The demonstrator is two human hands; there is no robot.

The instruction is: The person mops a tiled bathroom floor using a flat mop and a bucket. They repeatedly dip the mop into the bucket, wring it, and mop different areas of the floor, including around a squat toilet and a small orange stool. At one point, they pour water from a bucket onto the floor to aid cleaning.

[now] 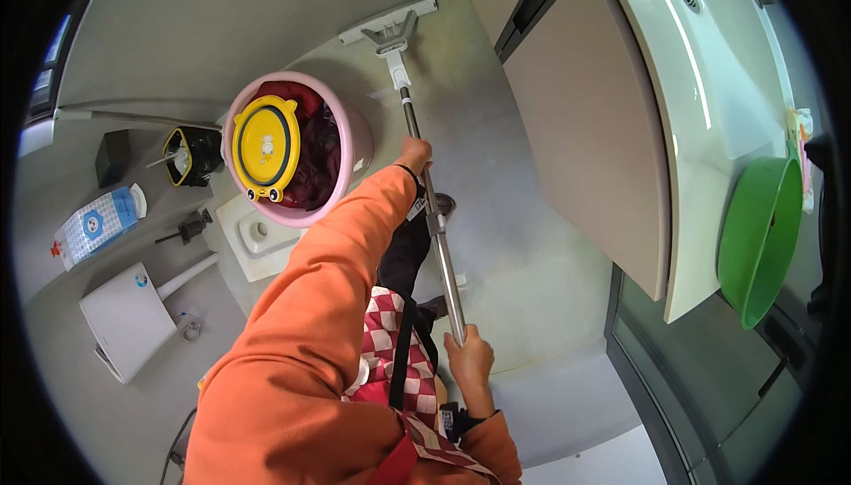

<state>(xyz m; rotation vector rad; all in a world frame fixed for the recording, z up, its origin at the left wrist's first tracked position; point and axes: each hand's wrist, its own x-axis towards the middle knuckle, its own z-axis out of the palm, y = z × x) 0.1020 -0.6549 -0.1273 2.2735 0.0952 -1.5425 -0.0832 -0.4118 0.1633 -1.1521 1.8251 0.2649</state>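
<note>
One mop [435, 222] is clamped by your left hand [415, 155] toward 12 o'clock and right hand [470, 356] between 5 and 6, its flat head [390, 24] beside the 12-o'clock wall [266, 15], so you appear to wipe the floor [479, 139], and the next stroke probably calls for steady pulling back.

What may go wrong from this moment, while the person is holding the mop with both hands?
The flat-headed mop has its head out past the pink tub, so a wide leftward swing might bump the tub. The yellow frog-faced basin seems to lie loose over the dark red cloth in it, so such a knock could tip it off. The mop's shaft also passes close to a dark shoe in this view, so the foot might get caught.
</note>
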